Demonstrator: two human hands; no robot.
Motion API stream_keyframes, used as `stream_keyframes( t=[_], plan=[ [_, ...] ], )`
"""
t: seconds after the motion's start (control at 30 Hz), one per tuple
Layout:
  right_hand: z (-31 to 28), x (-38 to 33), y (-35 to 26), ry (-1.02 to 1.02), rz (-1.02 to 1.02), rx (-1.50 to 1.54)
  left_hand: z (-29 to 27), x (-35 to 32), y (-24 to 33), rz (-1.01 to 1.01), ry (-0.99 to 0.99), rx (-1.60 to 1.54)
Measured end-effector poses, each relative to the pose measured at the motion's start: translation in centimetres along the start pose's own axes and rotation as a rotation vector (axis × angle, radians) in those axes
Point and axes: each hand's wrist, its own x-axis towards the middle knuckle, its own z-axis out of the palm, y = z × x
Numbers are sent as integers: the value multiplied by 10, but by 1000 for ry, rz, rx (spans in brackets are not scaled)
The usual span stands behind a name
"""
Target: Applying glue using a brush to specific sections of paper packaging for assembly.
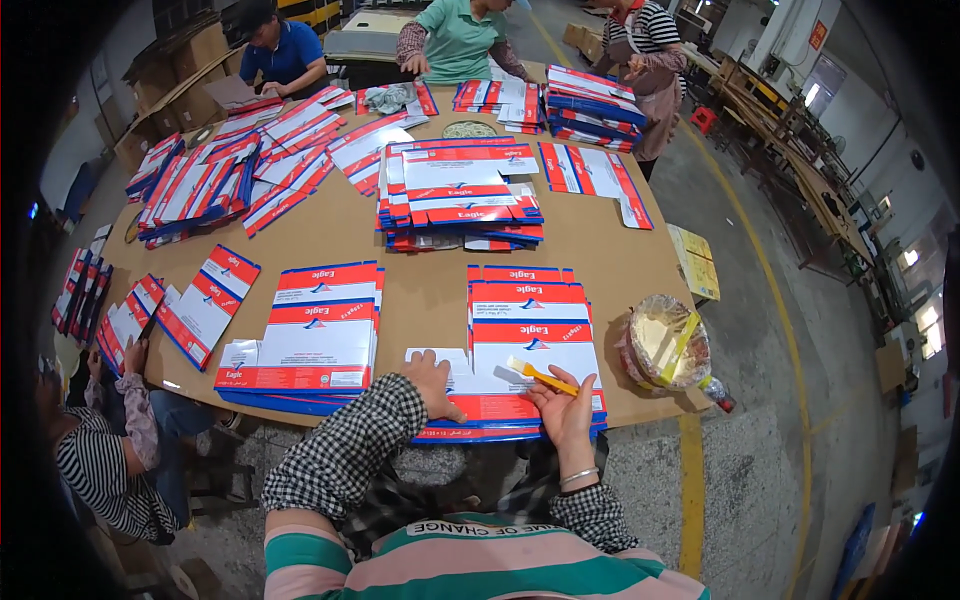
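Note:
In front of me lies a stack of flat printed cartons [532,345], red, white and blue, near the table's front edge. My left hand [432,383] rests on the stack's left side, fingers laid out over the white flaps and holding nothing. A yellow-handled brush [550,379] with pale bristles is in my right hand [568,408], palm turned up, over the right part of the stack. The bristles point left, above the top carton. Left of my left hand sits a second stack of flat cartons [318,325].
A lined bucket [662,340] with pale contents and a yellow strip across it stands at the table's right edge, a bottle [717,393] beside it. More carton piles [460,185] cover the far side of the brown table [420,300]. Several people work around it.

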Motion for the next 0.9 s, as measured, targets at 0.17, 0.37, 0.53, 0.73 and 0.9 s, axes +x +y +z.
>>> stream_keyframes(
  t=[0.17, 0.37, 0.53, 0.73, 0.9],
  plan=[
    [-2, 0, 1, -13, -8, 3, 0, 1, 0, 4, 30, 4],
    [-5, -1, 3, -25, -10, 11, 2, 0, -2, 15, 35, 3],
    [-4, -2, 0, -10, -13, -5, 2, -2, -1, 32, 46, -26],
    [-3, -1, 2, -18, -10, 25, 2, -3, -4, 41, 37, -39],
    [-3, -2, 1, -10, -16, 21, 8, -3, -5, 55, 59, -72]
  ],
)
